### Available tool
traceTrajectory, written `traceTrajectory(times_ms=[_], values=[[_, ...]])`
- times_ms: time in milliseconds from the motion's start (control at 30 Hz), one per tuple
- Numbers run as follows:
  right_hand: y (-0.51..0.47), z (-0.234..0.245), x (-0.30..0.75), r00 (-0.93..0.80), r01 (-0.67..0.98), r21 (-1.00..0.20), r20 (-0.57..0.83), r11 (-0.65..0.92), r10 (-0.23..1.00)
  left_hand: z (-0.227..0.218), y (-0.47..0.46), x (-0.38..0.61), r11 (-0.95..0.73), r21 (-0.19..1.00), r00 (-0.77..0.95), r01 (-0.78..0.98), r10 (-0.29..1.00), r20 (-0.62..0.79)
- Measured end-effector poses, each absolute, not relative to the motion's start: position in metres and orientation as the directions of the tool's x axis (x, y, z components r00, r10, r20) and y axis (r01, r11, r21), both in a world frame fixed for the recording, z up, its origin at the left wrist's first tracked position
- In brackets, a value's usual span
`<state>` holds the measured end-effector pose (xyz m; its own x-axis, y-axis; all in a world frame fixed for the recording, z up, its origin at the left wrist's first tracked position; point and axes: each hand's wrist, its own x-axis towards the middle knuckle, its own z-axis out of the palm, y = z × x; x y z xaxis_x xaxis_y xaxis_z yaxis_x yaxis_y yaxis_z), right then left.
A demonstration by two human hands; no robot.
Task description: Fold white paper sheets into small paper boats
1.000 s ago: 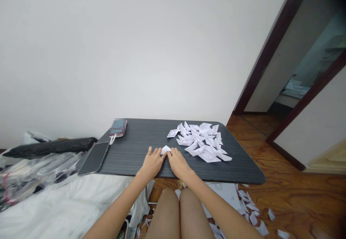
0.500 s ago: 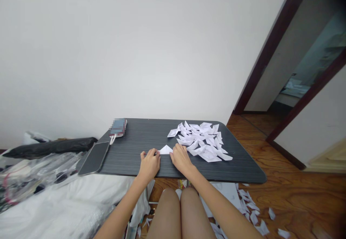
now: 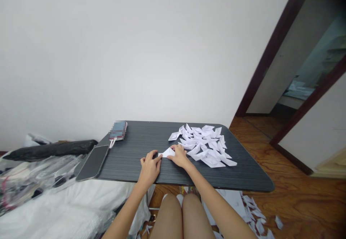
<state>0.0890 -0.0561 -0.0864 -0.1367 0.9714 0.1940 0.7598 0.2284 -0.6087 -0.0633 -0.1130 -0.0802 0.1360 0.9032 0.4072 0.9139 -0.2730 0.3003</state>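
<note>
A small folded sheet of white paper [image 3: 168,153], with a triangular peak and a flat strip at its left end, is between my hands on the dark tabletop [image 3: 140,134]. My left hand [image 3: 150,165] pinches the left end with thumb and finger. On the other side, my right hand [image 3: 178,155] is closed on the right part, its thumb in front and fingers behind. My fingers cover both ends of the paper. Just right of my right hand lies a heap of folded paper boats [image 3: 208,143].
At the table's left edge lie a tablet-like dark panel [image 3: 93,162] and a blurred-out item [image 3: 118,130] with a white strap. More folded papers [image 3: 255,213] are scattered on the floor at right. Plastic-wrapped bundles [image 3: 48,167] lie left, and a white wall [image 3: 167,51] stands behind.
My right hand has shifted from pressing beside the paper's right corner to gripping its peak side. The paper has turned slightly, and its left strip now shows. The view has shifted a little.
</note>
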Motion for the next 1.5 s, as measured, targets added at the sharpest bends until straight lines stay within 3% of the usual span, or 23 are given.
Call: traceTrajectory(times_ms=[133,233,367,467,633,800,1067,1500], values=[[-0.060,-0.086,0.089,-0.120,0.719,-0.638,0.276,0.275,0.954,-0.080,-0.112,-0.065,-0.280,0.375,0.112,0.884,0.905,0.411],[-0.066,-0.086,0.092,-0.153,0.644,-0.674,0.350,0.362,0.924,-0.079,-0.106,-0.070,-0.289,0.556,0.031,0.779,0.904,0.426],[-0.068,-0.083,0.096,-0.133,0.503,-0.753,0.417,0.424,0.899,-0.075,-0.098,-0.073,-0.216,0.854,-0.096,0.473,0.951,0.294],[-0.068,-0.080,0.098,-0.127,0.414,-0.784,0.453,0.462,0.883,-0.070,-0.095,-0.067,-0.142,0.974,-0.012,0.174,0.989,0.147],[-0.073,-0.074,0.099,-0.148,0.336,-0.779,0.511,0.529,0.847,-0.062,-0.098,-0.056,-0.053,0.990,0.067,-0.132,0.996,0.062],[-0.078,-0.070,0.099,-0.178,0.329,-0.751,0.547,0.573,0.818,-0.062,-0.100,-0.060,0.045,0.965,0.068,-0.258,0.997,-0.028],[-0.080,-0.072,0.099,-0.211,0.304,-0.667,0.649,0.680,0.731,-0.059,-0.099,-0.065,0.150,0.930,0.116,-0.335,0.986,-0.117],[-0.083,-0.070,0.099,-0.197,0.200,-0.705,0.651,0.680,0.733,-0.068,-0.098,-0.067,0.049,0.939,-0.002,-0.341,0.999,-0.054]])
